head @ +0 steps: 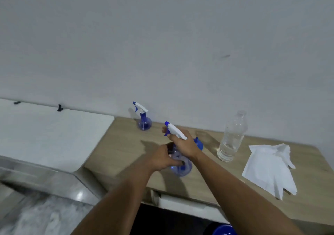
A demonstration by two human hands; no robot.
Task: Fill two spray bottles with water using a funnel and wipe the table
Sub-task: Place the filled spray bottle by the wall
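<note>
Two spray bottles stand on the wooden tabletop point(115, 144). At three o'clock lies a crumpled white paper towel point(269, 167), with a clear water bottle point(231, 138), part full and uncapped, just left of it. The near spray bottle point(180, 166) sits at centre: left hand point(162, 157) wraps its blue body, right hand point(184, 144) closes fingers round the white trigger head. The far spray bottle point(143, 119) stands untouched at twelve o'clock by the wall. A blue funnel point(198, 143) peeks out behind the right wrist.
</note>
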